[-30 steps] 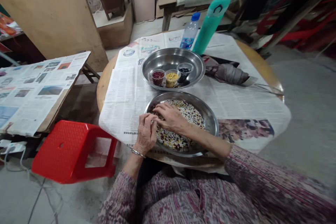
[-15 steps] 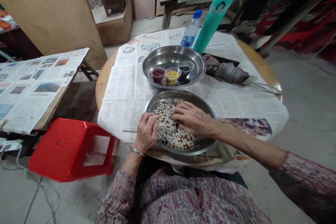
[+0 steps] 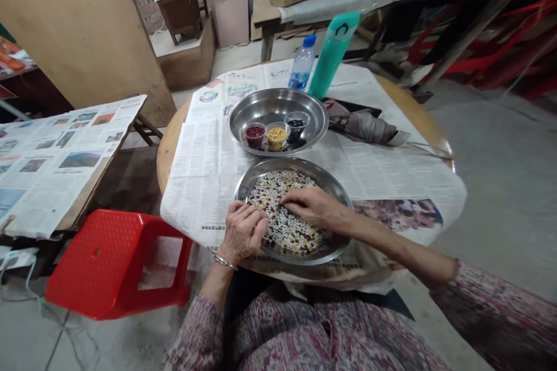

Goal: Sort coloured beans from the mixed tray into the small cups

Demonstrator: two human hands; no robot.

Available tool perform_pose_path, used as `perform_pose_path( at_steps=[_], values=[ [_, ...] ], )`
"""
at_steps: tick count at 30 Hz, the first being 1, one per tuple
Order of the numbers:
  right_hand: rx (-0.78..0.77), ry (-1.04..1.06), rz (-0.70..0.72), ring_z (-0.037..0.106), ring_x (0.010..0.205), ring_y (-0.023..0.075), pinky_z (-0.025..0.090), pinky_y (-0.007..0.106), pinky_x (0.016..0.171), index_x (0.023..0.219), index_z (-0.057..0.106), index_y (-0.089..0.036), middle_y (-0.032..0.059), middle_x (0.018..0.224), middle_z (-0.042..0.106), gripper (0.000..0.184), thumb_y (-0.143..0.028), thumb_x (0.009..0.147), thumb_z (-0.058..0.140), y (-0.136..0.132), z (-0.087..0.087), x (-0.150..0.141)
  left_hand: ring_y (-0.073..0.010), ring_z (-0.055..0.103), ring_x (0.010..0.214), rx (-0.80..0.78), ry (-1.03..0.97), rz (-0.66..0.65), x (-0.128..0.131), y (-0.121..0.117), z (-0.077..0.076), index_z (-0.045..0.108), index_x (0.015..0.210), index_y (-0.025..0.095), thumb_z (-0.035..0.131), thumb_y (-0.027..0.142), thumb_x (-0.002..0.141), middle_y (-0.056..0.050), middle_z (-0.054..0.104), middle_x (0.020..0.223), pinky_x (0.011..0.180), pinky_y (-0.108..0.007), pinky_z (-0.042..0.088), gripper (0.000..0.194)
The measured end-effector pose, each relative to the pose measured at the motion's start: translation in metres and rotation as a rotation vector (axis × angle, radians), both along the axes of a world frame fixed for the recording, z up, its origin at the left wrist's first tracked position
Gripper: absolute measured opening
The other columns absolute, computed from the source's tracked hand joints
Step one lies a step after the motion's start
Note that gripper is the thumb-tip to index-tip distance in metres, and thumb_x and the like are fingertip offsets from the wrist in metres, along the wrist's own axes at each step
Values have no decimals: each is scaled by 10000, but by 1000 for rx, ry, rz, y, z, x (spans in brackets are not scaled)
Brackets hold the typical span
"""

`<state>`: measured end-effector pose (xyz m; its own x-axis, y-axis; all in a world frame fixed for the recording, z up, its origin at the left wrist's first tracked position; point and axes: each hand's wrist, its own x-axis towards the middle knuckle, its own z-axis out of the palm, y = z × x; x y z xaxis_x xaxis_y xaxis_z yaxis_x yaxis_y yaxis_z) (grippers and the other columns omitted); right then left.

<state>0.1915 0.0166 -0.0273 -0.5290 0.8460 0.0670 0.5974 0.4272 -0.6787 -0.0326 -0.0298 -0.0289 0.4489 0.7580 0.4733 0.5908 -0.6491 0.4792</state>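
A shallow steel basin in front of me holds a spread layer of mixed grains and beans, white, yellow and dark red. My right hand reaches over it from the right, thumb and fingertips pinched together at the grains. Whatever lies between those fingertips is too small to make out. At the basin's left rim rests my left hand, its fingers curled inward and closed; its palm is hidden. Behind stands a second steel basin with clear cups of red beans, yellow beans and black beans.
Newspaper covers the round table. A water bottle, a teal bottle and a folded grey umbrella stand or lie past the basins. A red stool and a newspaper-covered table are at left.
My right hand has shifted slightly within the basin, its fingers now drawn into a pinch at the grains. My left hand stays by the left rim, turned a little more inward. The camera view has tilted up slightly.
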Motion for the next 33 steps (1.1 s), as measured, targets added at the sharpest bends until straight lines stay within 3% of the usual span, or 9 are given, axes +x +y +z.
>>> perform_pose_path(
  at_steps=[4, 6, 11, 17, 19, 26, 33],
  values=[
    [58, -14, -309, 670, 795, 199, 508, 315, 766, 899, 735, -186, 61, 888, 742, 230, -242, 863, 515, 27, -6, 14, -154, 626, 767, 3, -23, 22, 0, 0, -2, 603, 808, 194, 419, 251, 997, -10, 704, 803, 879, -394, 375, 269],
    [130, -30, -342, 660, 832, 214, 507, 339, 805, 896, 723, -177, 81, 908, 727, 213, -219, 853, 519, 28, -9, 13, -158, 625, 770, 2, -26, 30, 1, 0, -3, 599, 808, 193, 434, 258, 994, -10, 702, 806, 878, -396, 379, 257],
    [183, 78, -111, 634, 904, 202, 504, 347, 861, 972, 674, -180, 87, 958, 690, 193, -197, 900, 496, -3, -16, -16, -158, 619, 779, -5, -10, 32, 0, 1, -3, 589, 808, 193, 437, 257, 996, -10, 695, 815, 885, -394, 386, 250],
    [161, 86, 128, 615, 836, 183, 513, 321, 785, 965, 651, -178, 77, 907, 660, 174, -152, 890, 496, -33, -18, -40, -166, 601, 770, 4, 16, 44, -1, 1, -5, 592, 802, 188, 430, 272, 998, -26, 675, 794, 878, -393, 399, 268],
    [160, 92, 107, 627, 833, 184, 512, 324, 789, 958, 663, -181, 75, 898, 674, 188, -162, 902, 485, -26, -17, -34, -164, 594, 758, 9, 10, 46, 0, 1, -5, 584, 788, 188, 433, 268, 997, -22, 667, 777, 874, -392, 399, 270],
    [168, 97, -215, 672, 879, 211, 510, 364, 858, 913, 701, -197, 73, 933, 729, 200, -190, 867, 507, 16, -17, 9, -155, 599, 739, 3, -31, 52, 1, 0, -2, 572, 774, 198, 442, 258, 991, -10, 667, 763, 870, -386, 399, 260],
    [140, 77, 75, 644, 734, 165, 486, 292, 705, 845, 701, -204, 36, 785, 709, 186, -181, 877, 518, -5, -1, -11, -159, 602, 741, 0, -11, 50, 2, 0, -1, 580, 790, 197, 428, 276, 996, -21, 677, 770, 863, -391, 400, 269]
  ],
)
